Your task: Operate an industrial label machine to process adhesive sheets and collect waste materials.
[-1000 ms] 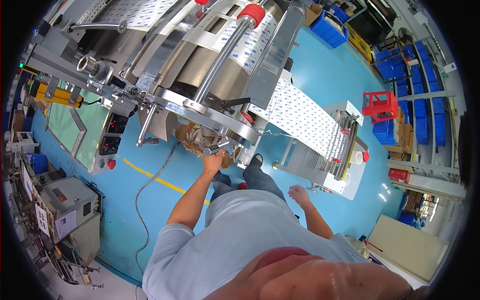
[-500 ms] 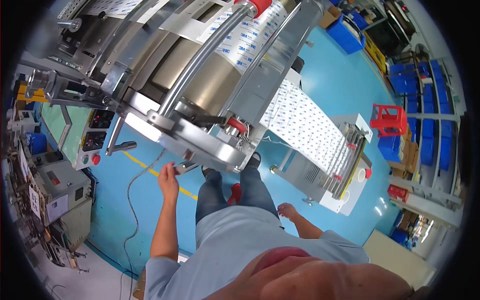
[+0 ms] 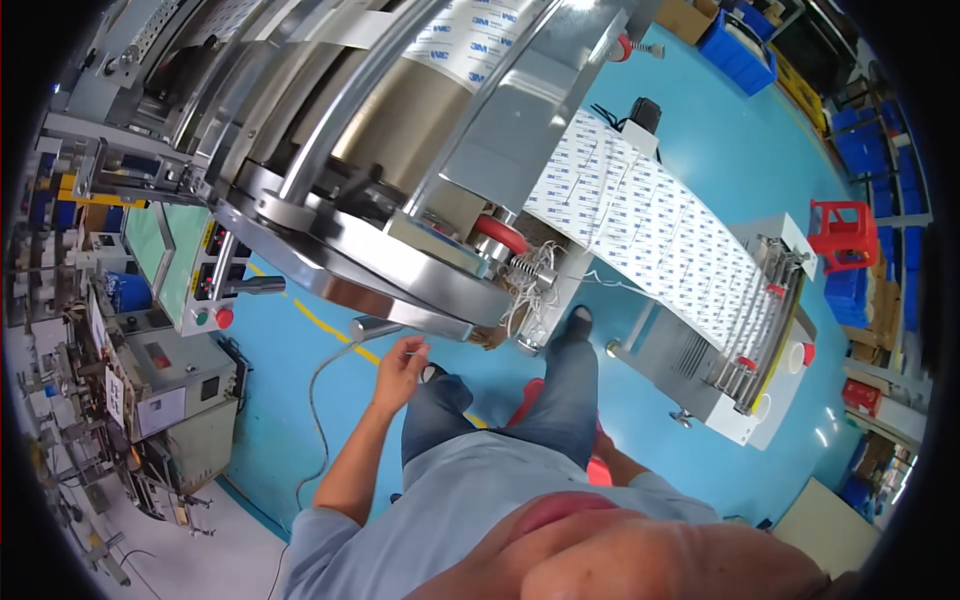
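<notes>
My left hand [image 3: 402,368] is beside the lower rim of a large metal roller machine [image 3: 390,270], just below a short metal rod handle [image 3: 375,327]. Its fingers are loosely bent and apart, with nothing visible in them. My right hand [image 3: 603,445] hangs beside my right thigh, its fingers mostly hidden, close to a red plastic piece [image 3: 599,472] that shows behind my leg. Over the machine's drum runs a white printed web [image 3: 470,45]. A wide sheet of the same printed material [image 3: 640,230] slopes down to a low roller unit [image 3: 765,325] on the right.
A control panel [image 3: 208,290] with buttons stands at the left, above a grey machine box [image 3: 180,385]. A cable [image 3: 316,420] trails over the blue floor. To the right are a red stool [image 3: 842,235], blue bins [image 3: 738,55] and shelving. Loose white strands [image 3: 535,290] hang by the roller end.
The view has shifted, and my legs stand farther apart. My left hand has moved right along the machine's lower rim. My right hand has slipped partly behind my thigh.
</notes>
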`<state>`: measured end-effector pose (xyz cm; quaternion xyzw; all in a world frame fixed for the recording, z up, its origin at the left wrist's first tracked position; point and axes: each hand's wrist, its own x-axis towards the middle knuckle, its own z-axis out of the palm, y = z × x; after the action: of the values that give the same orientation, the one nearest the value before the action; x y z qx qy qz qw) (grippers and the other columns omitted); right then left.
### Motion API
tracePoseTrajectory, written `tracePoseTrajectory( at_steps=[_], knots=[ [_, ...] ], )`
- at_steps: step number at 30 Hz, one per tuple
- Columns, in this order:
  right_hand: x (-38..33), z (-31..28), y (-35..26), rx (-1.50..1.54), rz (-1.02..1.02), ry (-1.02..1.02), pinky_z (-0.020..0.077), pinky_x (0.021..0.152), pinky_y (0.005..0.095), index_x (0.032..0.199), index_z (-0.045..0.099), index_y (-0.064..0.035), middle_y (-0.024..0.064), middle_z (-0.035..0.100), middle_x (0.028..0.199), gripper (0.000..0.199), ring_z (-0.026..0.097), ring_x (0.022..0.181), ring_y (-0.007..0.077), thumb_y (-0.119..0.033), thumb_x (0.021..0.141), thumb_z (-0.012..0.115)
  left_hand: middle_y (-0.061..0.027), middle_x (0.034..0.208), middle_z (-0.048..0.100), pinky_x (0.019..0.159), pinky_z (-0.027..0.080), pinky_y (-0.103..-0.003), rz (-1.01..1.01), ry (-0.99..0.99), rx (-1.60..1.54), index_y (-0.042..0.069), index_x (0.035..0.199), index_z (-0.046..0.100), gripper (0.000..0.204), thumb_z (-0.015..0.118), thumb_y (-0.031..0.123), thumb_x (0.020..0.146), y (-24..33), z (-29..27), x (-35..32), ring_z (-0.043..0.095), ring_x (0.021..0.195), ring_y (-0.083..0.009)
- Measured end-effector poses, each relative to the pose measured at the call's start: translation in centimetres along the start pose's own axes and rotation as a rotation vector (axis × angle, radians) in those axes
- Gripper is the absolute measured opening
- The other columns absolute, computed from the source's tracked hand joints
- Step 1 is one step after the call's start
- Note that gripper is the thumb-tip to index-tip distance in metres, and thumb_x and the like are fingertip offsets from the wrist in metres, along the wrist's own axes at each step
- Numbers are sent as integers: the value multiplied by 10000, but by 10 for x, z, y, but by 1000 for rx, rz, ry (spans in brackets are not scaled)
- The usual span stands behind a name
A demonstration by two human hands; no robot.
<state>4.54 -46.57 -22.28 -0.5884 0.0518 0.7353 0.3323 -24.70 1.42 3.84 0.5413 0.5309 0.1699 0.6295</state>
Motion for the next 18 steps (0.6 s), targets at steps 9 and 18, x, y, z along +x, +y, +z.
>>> tracePoseTrajectory(
  at_steps=[9, 18],
  knots=[
    [40, 42, 9, -1308, 95, 260, 494, 757, 437, 1120, 556, -80, 195, 605, 1057, 388, 593, 955, 363, -341, 841, 488, -66, 874, 624, 712, 487, -266, -136, 22, 164, -18, 1062, 550, 253, 557, 171, 895, -27, -15, 16, 605, 764, -143],
    [106, 21, 3, -1173, 127, 309, 491, 744, 415, 1123, 554, -74, 176, 612, 1049, 389, 597, 943, 338, -345, 854, 479, -67, 869, 627, 723, 478, -268, -155, 15, 422, -13, 1104, 552, 303, 558, 201, 890, -39, -13, 28, 597, 789, -132]
  ],
)
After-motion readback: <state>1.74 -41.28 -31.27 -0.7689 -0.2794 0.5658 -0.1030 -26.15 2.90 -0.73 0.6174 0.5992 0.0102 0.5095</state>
